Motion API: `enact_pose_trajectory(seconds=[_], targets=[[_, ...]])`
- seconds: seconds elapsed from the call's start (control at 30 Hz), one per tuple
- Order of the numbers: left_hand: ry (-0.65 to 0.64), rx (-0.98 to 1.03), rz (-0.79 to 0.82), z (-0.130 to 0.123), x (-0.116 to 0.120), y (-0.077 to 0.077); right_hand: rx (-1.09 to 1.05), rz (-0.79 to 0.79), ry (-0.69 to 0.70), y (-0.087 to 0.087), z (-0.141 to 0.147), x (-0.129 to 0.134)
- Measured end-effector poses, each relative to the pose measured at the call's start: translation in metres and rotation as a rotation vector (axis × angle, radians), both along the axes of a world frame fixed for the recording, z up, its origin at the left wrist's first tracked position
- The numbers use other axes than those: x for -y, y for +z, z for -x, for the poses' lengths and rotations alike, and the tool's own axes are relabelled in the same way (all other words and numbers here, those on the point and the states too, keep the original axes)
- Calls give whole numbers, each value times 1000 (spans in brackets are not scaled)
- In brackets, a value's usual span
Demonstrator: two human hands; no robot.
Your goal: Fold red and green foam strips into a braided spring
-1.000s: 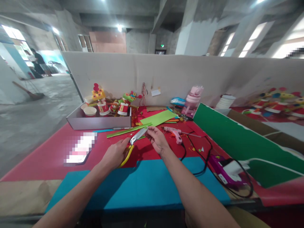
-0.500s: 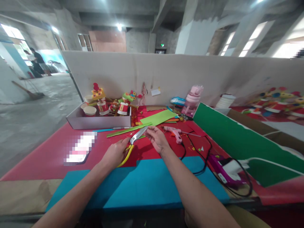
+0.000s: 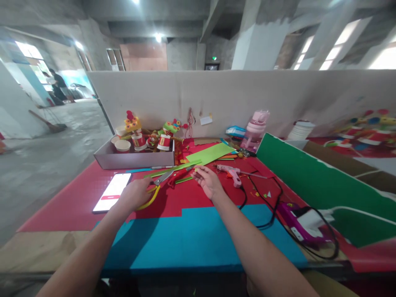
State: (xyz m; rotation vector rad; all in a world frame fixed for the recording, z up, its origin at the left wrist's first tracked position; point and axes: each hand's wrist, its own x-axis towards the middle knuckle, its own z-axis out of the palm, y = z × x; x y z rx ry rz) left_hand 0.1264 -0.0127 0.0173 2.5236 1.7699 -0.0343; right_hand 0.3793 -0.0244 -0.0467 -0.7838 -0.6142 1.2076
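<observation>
My left hand [image 3: 137, 194] is closed round the yellow handles of a pair of scissors [image 3: 164, 177], whose blades point right and away from me. Beside it on the red table cover lies a phone [image 3: 113, 192] with a lit screen. My right hand [image 3: 206, 181] is raised over the cover with its fingertips pinched together. A small piece of green paper [image 3: 196, 169] seems to show between them, mostly hidden. Just behind the hands lie a green paper strip [image 3: 181, 166], a light green sheet [image 3: 213, 152] and a red-handled tool [image 3: 178, 177].
A pink glue gun [image 3: 230, 173] lies right of my right hand, its black cord trailing to a purple power strip [image 3: 305, 227]. A box [image 3: 136, 161] with paper-cup figures stands back left. A green-sided box [image 3: 303, 181] borders the right. Blue sheets [image 3: 185, 239] cover the front edge.
My left hand has drawn the scissors left and toward me, away from my right hand. The right hand stays about where it was, fingers still pinched.
</observation>
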Motion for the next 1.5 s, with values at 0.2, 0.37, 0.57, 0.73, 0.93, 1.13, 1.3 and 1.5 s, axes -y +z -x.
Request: enact_pose_trajectory(seconds=[0.2, 0.37, 0.57, 0.73, 0.93, 1.13, 1.3, 1.5], targets=[[0, -24, -13, 9, -7, -5, -175, 82, -18, -3, -3, -4], [-20, -57, 23, 10, -17, -15, -271, 132, 31, 7, -3, 0], [-58, 0, -50, 12, -21, -20, -286, 182, 31, 16, -3, 4], [-214, 181, -321, -34, 3, 5, -299, 174, 12, 15, -3, 3], [-636, 554, -196, -137, 7, -33, -139, 129, 64, 10, -9, 2], [-632, 725, -192, -152, -3, -70, 42, 136, 2, 1, -1, -3], [-403, 1128, -75, -138, -22, -63, 260, 30, -73, -5, -2, -9], [-187, 1732, 452, -122, -40, -58, 867, -65, -464, -3, -15, -8]])
